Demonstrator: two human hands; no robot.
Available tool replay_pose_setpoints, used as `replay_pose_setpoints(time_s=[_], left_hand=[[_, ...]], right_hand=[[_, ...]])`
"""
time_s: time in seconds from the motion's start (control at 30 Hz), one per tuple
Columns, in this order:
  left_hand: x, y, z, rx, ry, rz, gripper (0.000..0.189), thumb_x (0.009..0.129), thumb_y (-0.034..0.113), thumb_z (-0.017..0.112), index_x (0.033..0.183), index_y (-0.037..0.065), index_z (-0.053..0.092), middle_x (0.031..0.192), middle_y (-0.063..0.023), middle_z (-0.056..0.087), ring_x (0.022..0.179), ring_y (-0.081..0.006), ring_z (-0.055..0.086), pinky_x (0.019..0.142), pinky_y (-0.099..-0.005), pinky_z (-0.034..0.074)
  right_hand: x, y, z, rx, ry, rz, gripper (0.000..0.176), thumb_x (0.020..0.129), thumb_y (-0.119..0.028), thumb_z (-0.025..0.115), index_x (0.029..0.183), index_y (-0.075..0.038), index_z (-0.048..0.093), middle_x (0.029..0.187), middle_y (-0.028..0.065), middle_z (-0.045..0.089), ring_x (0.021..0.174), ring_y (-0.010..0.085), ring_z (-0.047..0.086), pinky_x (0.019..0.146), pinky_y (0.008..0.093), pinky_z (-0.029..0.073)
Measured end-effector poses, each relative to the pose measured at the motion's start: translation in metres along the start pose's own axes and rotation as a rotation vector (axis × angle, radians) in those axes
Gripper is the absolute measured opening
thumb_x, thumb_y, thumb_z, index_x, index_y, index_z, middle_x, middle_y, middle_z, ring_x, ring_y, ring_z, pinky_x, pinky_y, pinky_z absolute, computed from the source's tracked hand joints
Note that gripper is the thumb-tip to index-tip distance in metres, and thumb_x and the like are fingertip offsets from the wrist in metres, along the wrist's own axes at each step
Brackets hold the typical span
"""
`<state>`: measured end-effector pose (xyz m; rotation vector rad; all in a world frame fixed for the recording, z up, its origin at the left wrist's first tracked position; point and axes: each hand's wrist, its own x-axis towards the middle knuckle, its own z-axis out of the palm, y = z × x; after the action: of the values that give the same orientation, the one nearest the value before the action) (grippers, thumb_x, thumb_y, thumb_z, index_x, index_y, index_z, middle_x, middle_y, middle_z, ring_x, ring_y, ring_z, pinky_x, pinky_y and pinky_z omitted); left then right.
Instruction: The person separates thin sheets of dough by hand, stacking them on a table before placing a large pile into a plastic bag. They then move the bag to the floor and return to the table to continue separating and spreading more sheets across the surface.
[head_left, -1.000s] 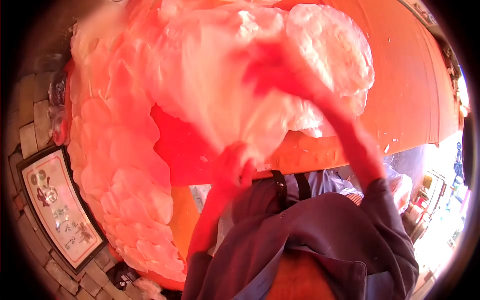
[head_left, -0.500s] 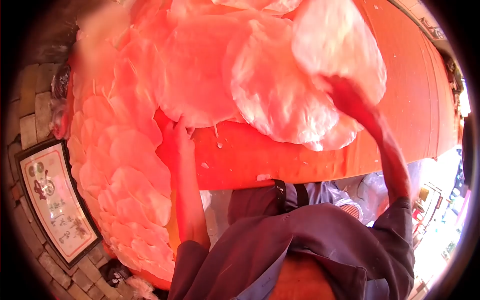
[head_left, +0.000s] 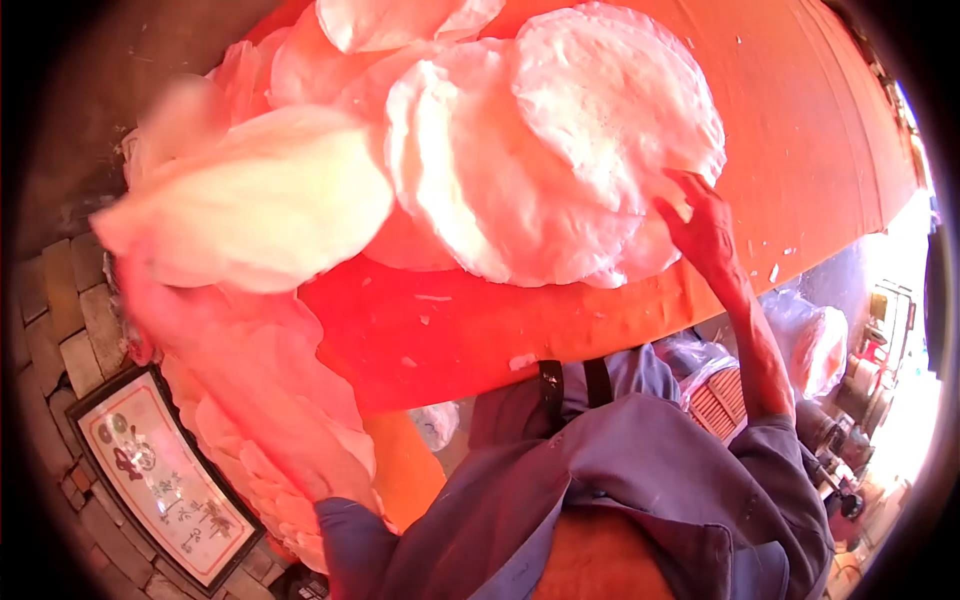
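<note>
My left hand is raised at the far left, blurred, gripping the edge of a thin round pale sheet that is spread out above the overlapping sheets. At the right, my right hand has its fingers apart at the lower right edge of a crinkled round sheet. Whether its fingertips touch that sheet is unclear. Beneath lies a pile of round sheets on the orange-red cloth surface. More sheets overlap in layers down the left side.
A framed picture leans at the lower left against brick paving. Clear plastic bags and assorted small items lie below the cloth's edge at the right. Small white scraps dot the cloth.
My left hand has moved from the cloth's middle to the far left, now with a sheet in it. My right hand has shifted slightly lower, and the sheet beside it lies flatter.
</note>
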<state>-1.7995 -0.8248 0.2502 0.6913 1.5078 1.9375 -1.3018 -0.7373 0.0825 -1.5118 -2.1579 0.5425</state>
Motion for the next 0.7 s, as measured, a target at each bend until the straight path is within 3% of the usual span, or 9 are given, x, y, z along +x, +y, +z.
replay_pose_setpoints(time_s=[0.03,0.07,0.13,0.23,0.33,0.47,0.53,0.6,0.7], left_hand=[[0.010,0.023,0.015,0.095,-0.136,0.032,0.047,0.089,0.022,0.052,0.125,-0.008,0.050,0.125,-0.0205,0.057,0.117,-0.0355,0.056,0.101,-0.0471,0.045],[0.012,0.036,0.040,0.224,-0.109,0.084,0.042,0.090,0.021,0.054,0.124,-0.003,0.054,0.116,-0.0178,0.062,0.108,-0.0327,0.062,0.093,-0.0454,0.050],[0.013,0.028,0.084,0.381,-0.137,0.175,0.040,0.090,0.021,0.055,0.122,-0.003,0.055,0.113,-0.0169,0.063,0.105,-0.0318,0.062,0.091,-0.0444,0.051],[-0.005,-0.037,0.125,0.553,-0.314,0.244,0.037,0.089,0.020,0.056,0.120,-0.002,0.056,0.109,-0.0154,0.064,0.101,-0.0305,0.063,0.087,-0.0430,0.051],[-0.086,-0.124,0.146,0.721,-0.623,0.194,0.035,0.089,0.019,0.058,0.117,-0.001,0.058,0.105,-0.0140,0.065,0.097,-0.0292,0.063,0.084,-0.0415,0.052],[-0.189,-0.214,0.149,0.828,-1.087,0.077,0.031,0.089,0.018,0.059,0.114,0.000,0.060,0.100,-0.0121,0.066,0.091,-0.0274,0.064,0.079,-0.0396,0.052],[-0.201,-0.225,0.140,0.812,-1.201,0.022,0.029,0.089,0.017,0.060,0.112,0.001,0.061,0.097,-0.0112,0.066,0.089,-0.0265,0.065,0.077,-0.0387,0.052],[-0.181,-0.221,0.118,0.786,-1.077,-0.019,0.027,0.088,0.017,0.061,0.111,0.001,0.061,0.095,-0.0102,0.067,0.086,-0.0256,0.065,0.075,-0.0377,0.053],[-0.086,-0.219,0.083,0.791,-0.550,-0.061,0.022,0.087,0.014,0.063,0.105,0.002,0.063,0.088,-0.0084,0.068,0.079,-0.0232,0.065,0.069,-0.0342,0.052]], right_hand=[[-0.003,0.010,-0.002,0.005,0.046,0.058,0.037,0.079,-0.015,0.073,0.113,-0.003,0.064,0.111,0.0190,0.065,0.100,0.0376,0.063,0.084,0.0402,0.052],[-0.004,0.017,-0.005,-0.034,0.084,0.064,0.037,0.080,-0.015,0.073,0.113,-0.003,0.064,0.111,0.0175,0.065,0.100,0.0370,0.063,0.083,0.0400,0.052],[-0.005,0.035,-0.008,-0.124,0.116,0.099,0.037,0.081,-0.019,0.072,0.114,-0.004,0.063,0.111,0.0179,0.065,0.101,0.0365,0.063,0.086,0.0405,0.051],[-0.006,0.068,-0.004,-0.277,0.198,0.096,0.040,0.084,-0.024,0.070,0.117,-0.004,0.061,0.115,0.0184,0.063,0.107,0.0360,0.059,0.091,0.0420,0.048],[-0.016,0.095,0.004,-0.448,0.242,0.133,0.045,0.089,-0.031,0.064,0.124,-0.004,0.057,0.121,0.0201,0.059,0.115,0.0383,0.053,0.097,0.0455,0.043],[-0.049,0.128,0.029,-0.426,0.155,0.187,0.046,0.095,-0.030,0.051,0.134,-0.005,0.052,0.135,0.0237,0.050,0.128,0.0396,0.043,0.108,0.0468,0.033],[-0.060,0.140,0.042,-0.527,0.207,0.119,0.049,0.090,-0.022,0.053,0.136,-0.005,0.049,0.142,0.0242,0.043,0.133,0.0403,0.038,0.110,0.0503,0.027],[-0.062,0.139,0.045,-0.547,0.186,0.108,0.054,0.088,-0.018,0.052,0.140,-0.006,0.046,0.144,0.0248,0.040,0.136,0.0401,0.034,0.111,0.0504,0.025],[-0.060,0.142,0.047,-0.564,0.192,0.111,0.057,0.086,-0.016,0.051,0.141,-0.005,0.044,0.145,0.0252,0.039,0.137,0.0403,0.034,0.113,0.0498,0.022]])
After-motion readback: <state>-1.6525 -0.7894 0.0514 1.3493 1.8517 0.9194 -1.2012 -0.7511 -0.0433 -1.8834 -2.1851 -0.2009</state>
